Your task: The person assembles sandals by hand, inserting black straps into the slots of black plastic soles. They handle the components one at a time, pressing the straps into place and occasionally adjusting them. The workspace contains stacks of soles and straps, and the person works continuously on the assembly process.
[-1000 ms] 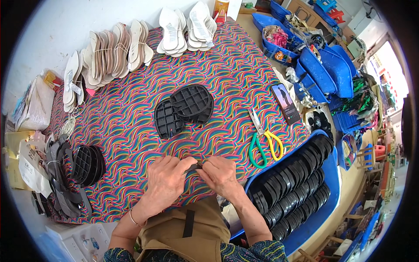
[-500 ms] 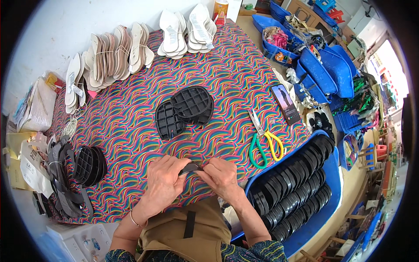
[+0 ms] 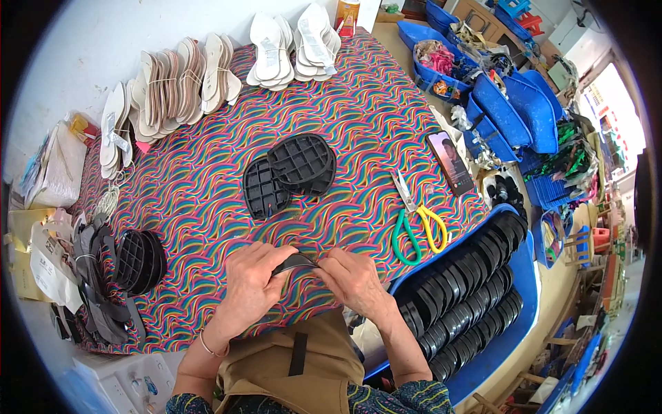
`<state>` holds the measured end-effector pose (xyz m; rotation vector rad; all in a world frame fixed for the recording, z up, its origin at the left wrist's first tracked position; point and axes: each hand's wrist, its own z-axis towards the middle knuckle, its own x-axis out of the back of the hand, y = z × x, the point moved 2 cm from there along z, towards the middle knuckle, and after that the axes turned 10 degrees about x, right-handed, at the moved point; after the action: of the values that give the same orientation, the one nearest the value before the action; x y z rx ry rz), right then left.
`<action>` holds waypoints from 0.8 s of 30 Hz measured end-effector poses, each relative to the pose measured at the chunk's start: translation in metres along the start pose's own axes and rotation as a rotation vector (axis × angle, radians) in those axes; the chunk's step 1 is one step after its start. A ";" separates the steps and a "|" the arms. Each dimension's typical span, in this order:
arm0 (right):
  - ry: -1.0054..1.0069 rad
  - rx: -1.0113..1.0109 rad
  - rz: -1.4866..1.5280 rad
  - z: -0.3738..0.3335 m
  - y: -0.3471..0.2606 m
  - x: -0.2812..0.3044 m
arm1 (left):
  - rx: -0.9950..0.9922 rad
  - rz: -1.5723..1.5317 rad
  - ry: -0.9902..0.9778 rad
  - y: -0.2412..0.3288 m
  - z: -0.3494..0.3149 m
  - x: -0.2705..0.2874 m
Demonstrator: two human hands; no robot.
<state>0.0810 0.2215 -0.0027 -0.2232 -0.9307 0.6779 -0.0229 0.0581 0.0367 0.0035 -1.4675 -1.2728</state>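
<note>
Pinching a dark strip (image 3: 296, 261) between them, the two hands faced each other over the near edge of the patterned tablecloth (image 3: 386, 103). The strip's long axis ran roughly left to right, across the front of the person's body, and its middle bowed outward, away from the waist. The left hand (image 3: 254, 279) had its fingers curled over the broader left part, with the thumb side toward the strip; the right hand (image 3: 352, 277) closed its thumb and fingers on the narrower right end. More of the bared length lay near the left hand, though the right fingertips hid that far end, so exactly where it stopped could not be made out.

Beyond the hands, farther from the body and well apart from the strip, black gridded soles (image 3: 301, 160) lay overlapping. Off to the right were the scissors (image 3: 409, 207), one handle loop green and the other yellow, their blades pointing away from the person. Nearer the right forearm, a blue bin (image 3: 530, 283) held rows of black pieces (image 3: 458, 276), just beside the table.
</note>
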 end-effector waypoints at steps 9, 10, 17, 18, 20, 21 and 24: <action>0.108 0.013 -0.085 -0.002 -0.003 -0.013 | 0.079 -0.066 0.008 -0.002 -0.004 0.000; 0.113 0.016 -0.090 -0.002 -0.003 -0.014 | 0.069 -0.062 0.016 -0.002 -0.004 0.000; 0.178 0.006 -0.071 -0.004 0.002 -0.019 | 0.194 -0.099 0.011 0.000 -0.003 0.000; 0.181 0.000 -0.062 -0.003 0.001 -0.018 | 0.267 -0.104 -0.014 0.002 -0.002 0.002; 0.182 -0.031 -0.046 -0.004 -0.001 -0.019 | 0.064 -0.032 -0.009 -0.002 -0.002 0.001; 0.183 -0.047 -0.039 -0.006 -0.001 -0.020 | -0.039 0.003 -0.008 -0.003 -0.001 0.000; 0.160 -0.066 -0.047 -0.009 -0.006 -0.017 | -0.023 -0.064 -0.015 0.001 0.000 0.000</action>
<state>0.0843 0.2069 -0.0167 -0.3088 -0.8036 0.5773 -0.0224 0.0587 0.0376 0.0252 -1.4757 -1.3443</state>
